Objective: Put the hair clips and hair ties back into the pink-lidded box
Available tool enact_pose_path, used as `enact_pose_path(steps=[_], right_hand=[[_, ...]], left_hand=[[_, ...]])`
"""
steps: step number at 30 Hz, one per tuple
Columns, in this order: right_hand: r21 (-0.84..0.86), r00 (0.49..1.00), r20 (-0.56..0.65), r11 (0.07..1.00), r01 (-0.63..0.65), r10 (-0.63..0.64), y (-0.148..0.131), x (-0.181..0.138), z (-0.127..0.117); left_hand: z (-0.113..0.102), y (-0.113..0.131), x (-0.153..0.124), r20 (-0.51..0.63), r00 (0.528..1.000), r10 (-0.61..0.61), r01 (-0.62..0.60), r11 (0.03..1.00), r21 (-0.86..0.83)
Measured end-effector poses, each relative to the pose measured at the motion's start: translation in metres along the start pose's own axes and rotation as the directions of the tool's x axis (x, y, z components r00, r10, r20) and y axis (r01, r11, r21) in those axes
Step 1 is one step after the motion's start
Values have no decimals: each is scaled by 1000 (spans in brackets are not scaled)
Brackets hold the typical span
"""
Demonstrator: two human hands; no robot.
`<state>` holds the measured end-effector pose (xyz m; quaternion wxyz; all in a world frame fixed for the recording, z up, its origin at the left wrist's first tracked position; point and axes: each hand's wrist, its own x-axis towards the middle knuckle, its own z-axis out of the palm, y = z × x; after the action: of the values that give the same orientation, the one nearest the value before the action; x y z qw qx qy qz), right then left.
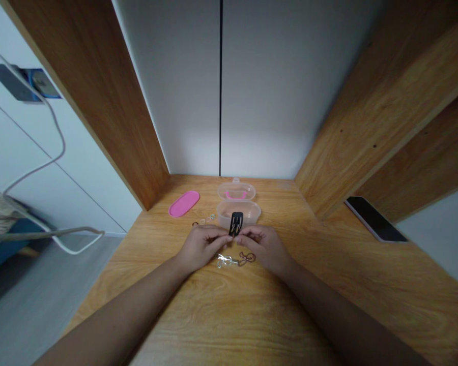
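A black snap hair clip (236,222) stands upright between my hands, its lower end pinched by both. My left hand (205,246) grips it from the left with thumb and fingertips. From the other side, my right hand (264,247) pinches the same end. Just behind the clip is an open clear plastic box (222,219), with its hinged lid (220,192) tipped back and a pink handle (235,195) on it. Under my hands lie a silvery hair clip (226,260) and a brownish, bow-shaped hair piece (246,258).
A pink oval tray or lid (183,204) lies at the back left of the wooden table (229,310). Several small rings or hair ties (203,221) are left of the box. A dark phone (376,218) rests at the right. A white cable (63,137) hangs at the left.
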<state>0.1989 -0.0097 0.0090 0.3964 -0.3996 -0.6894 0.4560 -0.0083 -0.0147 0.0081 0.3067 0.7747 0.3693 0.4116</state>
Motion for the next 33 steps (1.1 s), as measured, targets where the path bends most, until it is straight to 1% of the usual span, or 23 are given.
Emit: enact_pose_path(steps=[4,10,14,18,23,25,29,31,33], right_hand=[[12,1000,7,1000,-11,11,2,0,0],[-116,998,-52,992,-42,36,0,-1,-1],[-85,995,-66,993,-79,73,3,-1,-1],[-19,992,-84,995,-100,99,7,0,0],[51,995,-94,998,-21,26,5,-1,2],[57,993,-117,998,24,-17,2,-3,3],[28,976,-160,988,151,-144,-3,-5,1],[26,970,-172,984,176,-169,-4,-5,-1],[41,972,-169,984,172,-162,-4,-5,-3]], left_hand=[[0,-1,-1,4,999,48,-48,999,16],[0,-3,-2,40,997,71,-72,997,32],[-1,-5,-2,58,995,87,-87,996,3],[-1,-6,-3,92,995,37,-35,999,-22],[2,-7,-5,114,993,-38,38,999,-1],[3,-6,-5,114,993,-38,34,999,33],[2,-4,-3,109,994,-12,-1,993,118],[2,-4,-2,110,994,-9,-4,993,122],[1,-4,-2,120,993,-1,-12,994,107]])
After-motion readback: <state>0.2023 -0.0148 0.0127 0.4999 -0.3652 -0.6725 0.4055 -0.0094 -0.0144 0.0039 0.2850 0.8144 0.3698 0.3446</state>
